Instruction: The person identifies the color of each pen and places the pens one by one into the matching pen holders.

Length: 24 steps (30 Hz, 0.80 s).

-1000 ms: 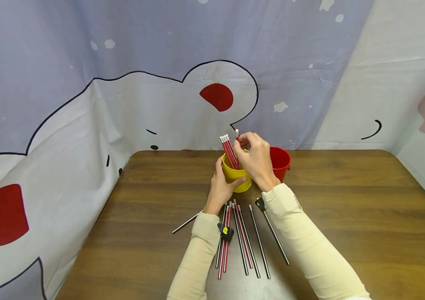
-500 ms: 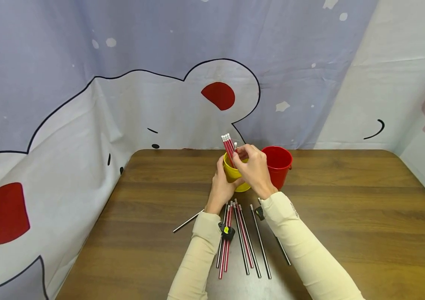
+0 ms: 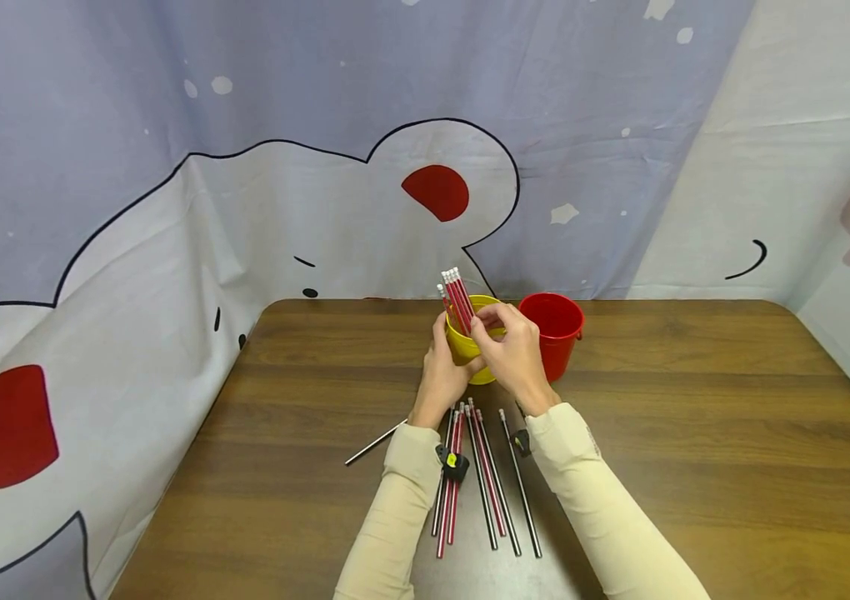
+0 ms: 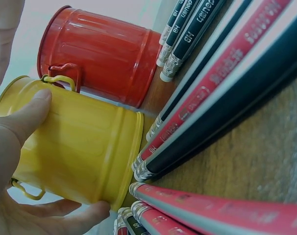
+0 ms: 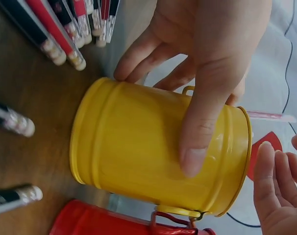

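My left hand (image 3: 440,379) grips a small yellow metal bucket (image 4: 85,142) around its side, thumb on one face and fingers on the other. Several red striped pencils (image 3: 459,300) stand in it, white eraser ends up, leaning left in the head view. Over the bucket's mouth is my right hand (image 3: 512,350), its thumb and forefinger beside the pencils. Seen from the right wrist, those fingers (image 5: 266,171) are loosely bent with nothing between them. Whether they touch a pencil is unclear.
A red bucket (image 3: 556,342) stands just right of the yellow one. Red and black pencils (image 3: 487,483) lie on the wooden table (image 3: 695,417) in front, eraser ends toward the buckets. One pencil (image 3: 375,443) lies askew at left. A patterned curtain (image 3: 305,217) hangs behind.
My right hand has lowered a red pencil into the yellow bucket and let it go; a shorter-standing eraser end now shows at the bunch's left. My left hand keeps its hold.
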Tool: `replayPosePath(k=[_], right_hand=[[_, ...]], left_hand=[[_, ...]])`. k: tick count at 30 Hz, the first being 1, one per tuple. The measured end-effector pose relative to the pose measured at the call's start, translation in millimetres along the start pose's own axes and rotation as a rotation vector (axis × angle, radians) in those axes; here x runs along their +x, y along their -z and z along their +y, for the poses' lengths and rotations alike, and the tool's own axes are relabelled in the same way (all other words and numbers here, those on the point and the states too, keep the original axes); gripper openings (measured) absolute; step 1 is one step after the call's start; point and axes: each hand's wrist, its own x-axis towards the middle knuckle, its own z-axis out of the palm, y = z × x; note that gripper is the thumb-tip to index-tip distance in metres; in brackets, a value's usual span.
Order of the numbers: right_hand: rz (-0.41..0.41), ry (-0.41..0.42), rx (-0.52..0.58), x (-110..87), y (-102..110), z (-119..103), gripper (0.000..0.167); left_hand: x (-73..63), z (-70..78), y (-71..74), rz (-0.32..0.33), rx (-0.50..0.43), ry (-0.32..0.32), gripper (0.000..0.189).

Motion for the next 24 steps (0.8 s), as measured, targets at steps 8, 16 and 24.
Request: replayPosePath(k=[8,16,24], right_hand=[[0.100,-0.095,0.056,-24.3,5,-1,0.009],[-0.102,-0.245,-0.045,-36.1,15,-2,0.007],[-0.431,-0.303,-0.182,-42.5,11,1,0.005]], left_hand=[[-1.5,0.2,0.7,-0.002,-0.043,0.001,0.095],[-1.8,0.8,0.0,-0.004,-0.034,0.004,0.092],[0.0,-1.6,-0.8,-0.001,-0.062,-0.019,0.094]])
